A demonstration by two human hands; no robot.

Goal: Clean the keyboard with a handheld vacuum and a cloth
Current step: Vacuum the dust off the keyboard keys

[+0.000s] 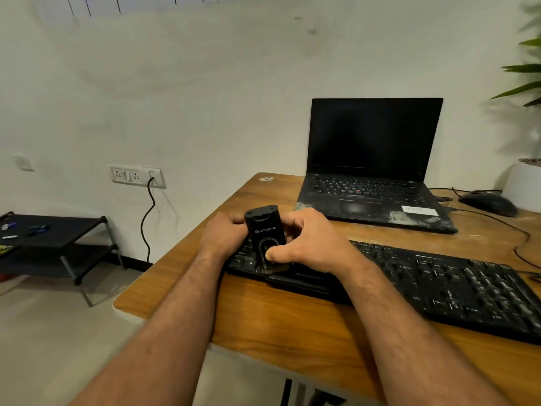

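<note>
You see soft, even indoor light on the pale plastered wall; faint shadows trail the black hanging cable. Wide-angle distortion bends the edges, and the green leafy plant blurs at right.

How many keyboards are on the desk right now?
2. The external black keyboard lies along the near edge, its left end under the hands holding the handheld vacuum. The laptop's built-in keyboard sits behind it. No others visible.
</note>
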